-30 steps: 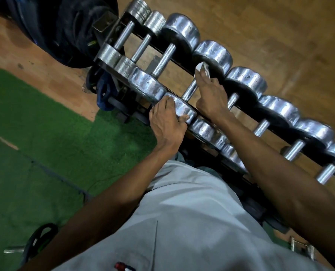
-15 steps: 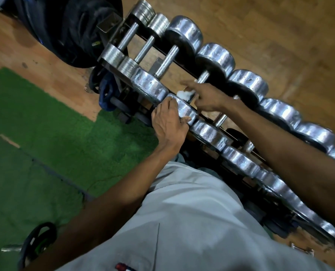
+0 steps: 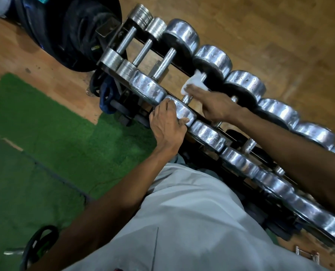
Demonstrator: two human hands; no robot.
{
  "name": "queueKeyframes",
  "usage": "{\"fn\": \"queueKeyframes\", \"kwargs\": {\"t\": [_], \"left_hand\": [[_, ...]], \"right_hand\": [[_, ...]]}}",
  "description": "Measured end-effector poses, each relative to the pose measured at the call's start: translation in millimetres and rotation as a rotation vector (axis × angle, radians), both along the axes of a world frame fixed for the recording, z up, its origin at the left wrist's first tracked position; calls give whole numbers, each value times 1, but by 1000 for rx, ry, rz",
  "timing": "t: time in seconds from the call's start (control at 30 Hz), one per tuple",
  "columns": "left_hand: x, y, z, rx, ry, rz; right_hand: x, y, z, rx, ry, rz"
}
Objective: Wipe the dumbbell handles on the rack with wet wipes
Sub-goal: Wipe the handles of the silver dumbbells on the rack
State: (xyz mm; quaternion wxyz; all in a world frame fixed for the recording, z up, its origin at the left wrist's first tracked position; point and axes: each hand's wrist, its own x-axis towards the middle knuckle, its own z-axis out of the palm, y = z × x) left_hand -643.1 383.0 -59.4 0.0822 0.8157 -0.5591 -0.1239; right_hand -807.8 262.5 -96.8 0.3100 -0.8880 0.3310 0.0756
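Observation:
A black rack (image 3: 114, 29) runs diagonally from upper left to lower right and carries several chrome dumbbells. My left hand (image 3: 167, 125) grips the near head (image 3: 183, 112) of the fourth dumbbell from the left. My right hand (image 3: 214, 106) holds a white wet wipe (image 3: 195, 84) wrapped over that dumbbell's handle (image 3: 187, 99), near its far head (image 3: 214, 58). A short bare stretch of handle shows below the wipe. The fingertips under the wipe are hidden.
Black weight plates (image 3: 69, 28) lean at the rack's upper-left end. Green turf (image 3: 45, 133) covers the floor on the left, wooden floor (image 3: 270, 26) lies beyond the rack. A small black plate on a bar (image 3: 38, 244) lies at lower left. My grey shirt (image 3: 182, 222) fills the bottom.
My right hand slid the wipe along the handle: from the far head down to the near end, then back up toward the far head. The left hand kept its grip.

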Motion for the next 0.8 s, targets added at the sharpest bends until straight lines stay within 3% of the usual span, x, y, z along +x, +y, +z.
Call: {"fn": "queueKeyframes", "kwargs": {"t": [0.1,0.27,0.33,0.5,0.57,0.67,0.8], "left_hand": [[-1,-1,1,10,-5,5],[-2,-3,2,29,-17,14],[-3,-3,2,33,-27,24],[-3,-5,6,36,-16,37],[-5,-5,7,37,-13,45],[-6,-6,8,41,11,43],[-6,-5,9,36,14,47]], "right_hand": [[-7,11,3,47,-22,134],[-11,-3,-6,-17,91,-148],[-9,0,-8,-30,103,-164],[-17,13,-10,-105,85,244],[-13,10,-16,-146,102,149],[-2,8,-24,-94,75,-185],[3,14,-29,36,-88,-362]]}}
